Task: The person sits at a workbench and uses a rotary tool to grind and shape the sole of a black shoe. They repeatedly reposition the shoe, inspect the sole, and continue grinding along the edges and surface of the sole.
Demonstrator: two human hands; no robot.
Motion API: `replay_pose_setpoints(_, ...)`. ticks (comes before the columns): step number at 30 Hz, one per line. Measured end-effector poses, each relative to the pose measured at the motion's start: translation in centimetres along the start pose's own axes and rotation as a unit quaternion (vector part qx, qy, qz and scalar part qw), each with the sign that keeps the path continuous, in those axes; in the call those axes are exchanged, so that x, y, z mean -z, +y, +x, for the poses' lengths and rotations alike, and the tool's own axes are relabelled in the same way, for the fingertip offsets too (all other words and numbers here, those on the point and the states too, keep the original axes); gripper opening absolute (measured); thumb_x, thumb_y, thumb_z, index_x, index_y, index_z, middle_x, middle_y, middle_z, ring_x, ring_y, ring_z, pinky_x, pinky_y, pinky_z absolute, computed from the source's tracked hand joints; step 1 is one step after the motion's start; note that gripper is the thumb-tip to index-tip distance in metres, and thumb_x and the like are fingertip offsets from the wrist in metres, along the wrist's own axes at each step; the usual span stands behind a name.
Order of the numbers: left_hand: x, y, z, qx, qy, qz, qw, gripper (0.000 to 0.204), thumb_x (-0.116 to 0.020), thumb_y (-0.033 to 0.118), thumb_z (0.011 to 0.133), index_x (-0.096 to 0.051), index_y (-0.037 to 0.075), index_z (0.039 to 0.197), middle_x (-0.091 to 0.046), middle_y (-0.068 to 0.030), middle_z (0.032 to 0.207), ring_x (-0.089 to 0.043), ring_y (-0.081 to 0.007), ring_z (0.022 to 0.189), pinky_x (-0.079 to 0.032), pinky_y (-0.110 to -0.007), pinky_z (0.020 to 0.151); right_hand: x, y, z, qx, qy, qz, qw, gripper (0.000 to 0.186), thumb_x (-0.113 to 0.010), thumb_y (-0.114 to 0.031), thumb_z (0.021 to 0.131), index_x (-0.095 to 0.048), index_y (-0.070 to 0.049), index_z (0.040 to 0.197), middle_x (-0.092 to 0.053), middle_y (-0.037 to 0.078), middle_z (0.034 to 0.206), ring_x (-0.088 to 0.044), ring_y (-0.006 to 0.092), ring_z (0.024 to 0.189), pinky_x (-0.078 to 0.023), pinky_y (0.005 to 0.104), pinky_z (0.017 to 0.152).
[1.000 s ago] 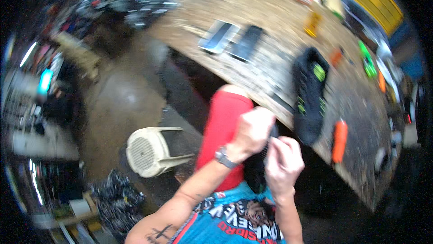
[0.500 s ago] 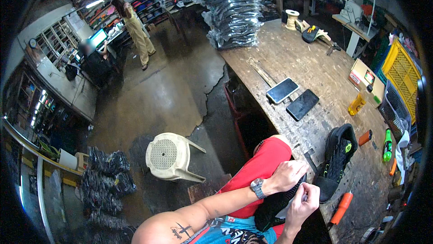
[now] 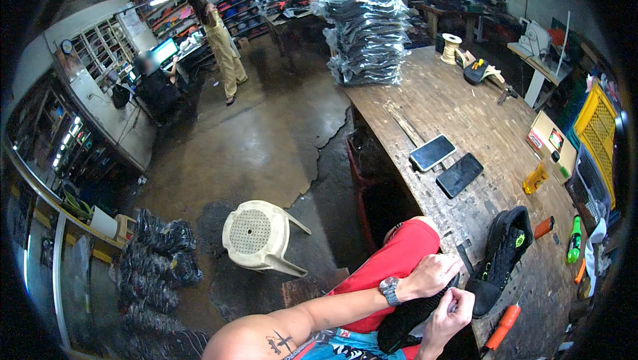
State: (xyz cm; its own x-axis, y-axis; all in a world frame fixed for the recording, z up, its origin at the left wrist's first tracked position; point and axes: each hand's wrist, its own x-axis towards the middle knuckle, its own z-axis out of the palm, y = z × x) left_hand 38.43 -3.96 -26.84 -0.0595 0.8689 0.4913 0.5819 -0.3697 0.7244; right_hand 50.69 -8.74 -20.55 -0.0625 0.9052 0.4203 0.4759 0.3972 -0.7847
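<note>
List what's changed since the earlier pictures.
The blurred earlier view has steadied, tilted upward. The left hand and right hand stay close together; no visible grab or release. The cream stool and the upright black shoe stayed put.

Workbench (image 3: 492, 137): brown, worn wooden top, darkly stained toward the near end. At the far end, a tall stack of plastic-wrapped bundles (image 3: 365, 37) is placed, with a thread spool (image 3: 450, 49) set to its right. Along the left edge, a wooden strip (image 3: 403, 125), a white-edged phone (image 3: 432, 152) and a black phone (image 3: 460, 175) are laid. On the right, a cardboard box (image 3: 541, 130), an amber bottle (image 3: 534, 182) and a green bottle (image 3: 574, 240) are kept. Nearest, a black shoe (image 3: 495, 263) and an orange-handled tool (image 3: 503, 328) are placed.

Floor (image 3: 199, 167): brown, patched with dark grey; a cream plastic stool (image 3: 252, 230) is stood on it.
</note>
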Motion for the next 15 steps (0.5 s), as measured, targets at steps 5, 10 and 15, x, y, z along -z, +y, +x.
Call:
replay_pose_setpoints(5, 0.1, 0.1, 0.3, 0.007, 0.032, -0.057, 0.998, 0.023, -0.052, 0.016, 0.103, -0.064, -0.004, 0.102, -0.066, -0.0199, 0.097, -0.065, -0.0382, 0.095, -0.051, -0.046, 0.084, -0.5, 0.9, -0.2, -0.001, 0.015, -0.003, 1.0, 0.004, -0.062, 0.004, 0.091, -0.059, 0.005, 0.091, -0.054, 0.011, 0.082, -0.051, 0.0206, 0.072, -0.043, 0.0344, 0.066)
replay_pose_setpoints(10, 4.0, 5.0, 1.8, -0.058, 0.097, -0.155, 0.981, 0.022, -0.064, 0.016, 0.097, -0.065, -0.002, 0.111, -0.067, -0.0177, 0.113, -0.063, -0.0339, 0.11, -0.049, -0.043, 0.097, -0.5, 3.7, -0.6, 0.0, 0.006, 0.03, 1.0, 0.01, -0.066, -0.004, 0.092, -0.06, 0.003, 0.093, -0.054, 0.009, 0.083, -0.051, 0.0199, 0.074, -0.042, 0.0338, 0.066)
replay_pose_setpoints(15, 9.3, 14.7, 1.2, -0.102, -0.26, -0.595, 0.754, 0.021, -0.071, 0.02, 0.088, -0.069, 0.002, 0.099, -0.068, -0.0114, 0.103, -0.062, -0.0278, 0.111, -0.047, -0.041, 0.095, -0.8, 5.4, 0.3, -0.033, -0.028, 0.032, 0.999, 0.01, -0.068, -0.007, 0.094, -0.061, 0.0, 0.094, -0.057, 0.006, 0.085, -0.051, 0.0156, 0.076, -0.041, 0.0294, 0.069)
